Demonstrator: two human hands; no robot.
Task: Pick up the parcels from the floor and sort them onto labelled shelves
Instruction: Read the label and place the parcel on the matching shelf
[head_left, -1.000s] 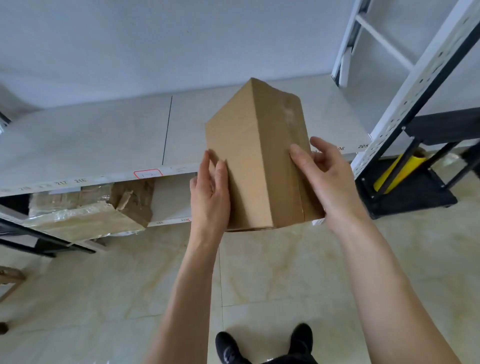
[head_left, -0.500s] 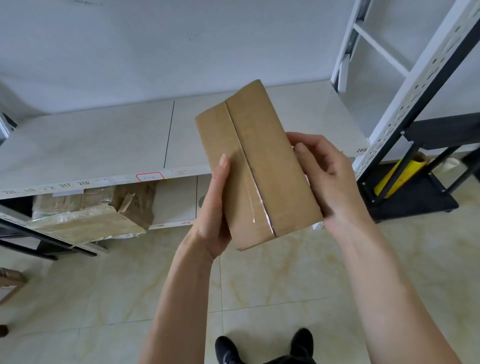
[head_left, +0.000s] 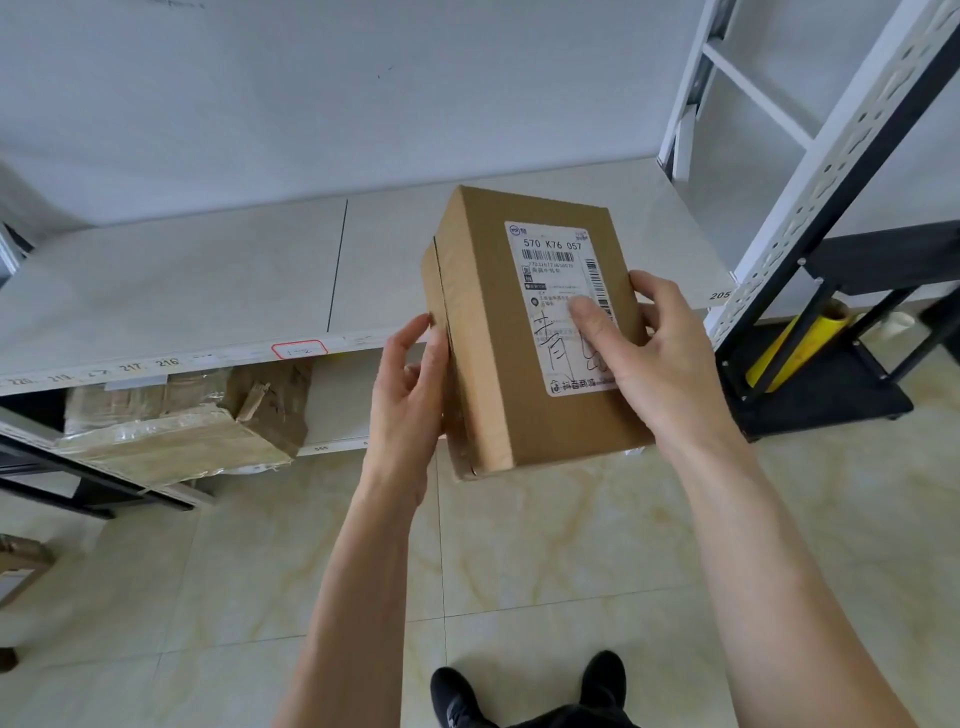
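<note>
Pale shelf runs across the view, its front edge numbered 216, 217 and 205, above a cream tiled floor. I observe 1 cardboard parcel held in the air in front of that shelf, label facing up and reading 570 K76 057. Left hand grips its left side; right hand grips its right side, thumb on the label. Lower shelf holds 1 taped box.
</note>
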